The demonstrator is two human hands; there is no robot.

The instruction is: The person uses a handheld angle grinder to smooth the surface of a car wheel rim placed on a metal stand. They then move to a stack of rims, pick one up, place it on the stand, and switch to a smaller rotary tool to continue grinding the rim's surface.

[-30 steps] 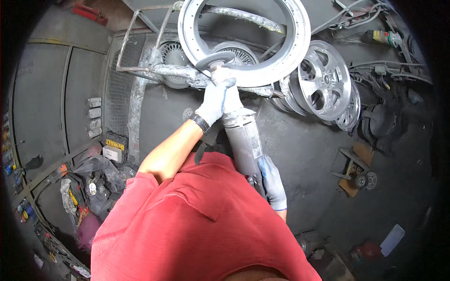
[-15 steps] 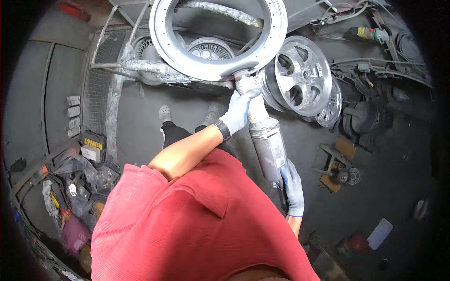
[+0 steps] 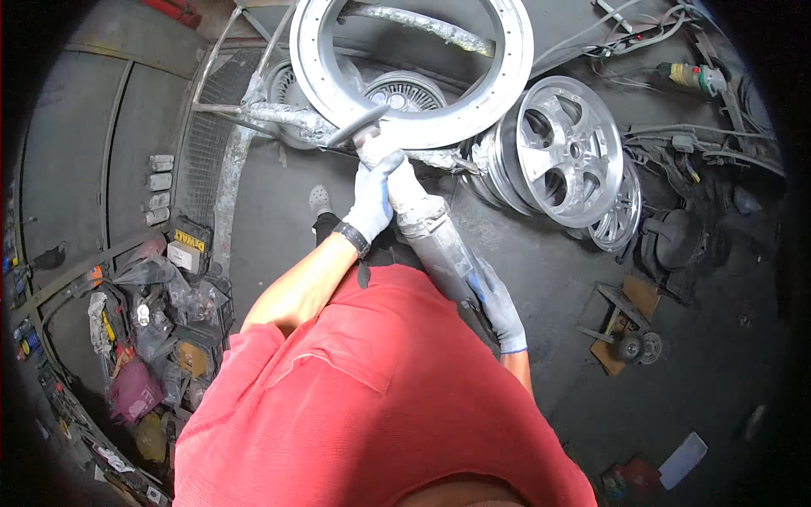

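Note:
Both my hands, in pale work gloves, grip a dusty grey angle grinder (image 3: 439, 253). My left hand (image 3: 372, 198) is closed around its white-wrapped front end, just behind the head. Along the rear of the body lies my right hand (image 3: 498, 308), its fingers curled around the far side and partly hidden. The grinder's disc (image 3: 358, 125) is tilted and overlaps the lower left edge of a large silver wheel rim ring (image 3: 452, 131). Whether disc and ring touch, I cannot tell. The ring rests against a crusted metal frame (image 3: 283, 116).
Spoked alloy wheels (image 3: 570, 152) stand right of the ring, with more wheels (image 3: 405, 91) behind it. Cables and another power tool (image 3: 697, 78) lie at the far right. A small stand (image 3: 621, 325) sits on the floor. Bags and clutter (image 3: 156, 329) fill the left side.
The grinder and both hands have moved left along the ring's lower edge. Its disc now tilts and shows more of its face. The whole view has shifted slightly.

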